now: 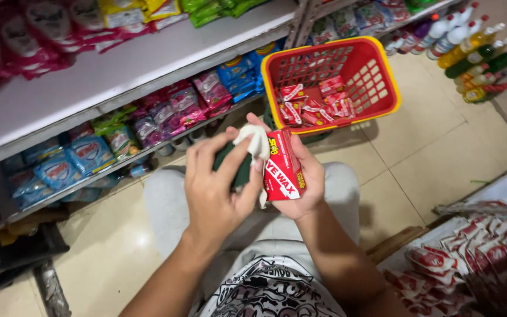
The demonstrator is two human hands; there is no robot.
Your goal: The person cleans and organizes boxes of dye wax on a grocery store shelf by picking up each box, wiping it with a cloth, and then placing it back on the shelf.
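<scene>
r hand grips red box; basket nr

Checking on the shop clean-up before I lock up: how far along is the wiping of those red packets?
Several red packets already lie in the red basket. In hand: the right hand holds one red box while the left hand presses a white cloth on it. More red-and-white packets remain at lower right.

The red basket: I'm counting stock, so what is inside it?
Inside the red basket lies a loose pile of small red packets against its near wall. The bottom under the pile is covered, so any more packets beneath cannot be seen.
</scene>
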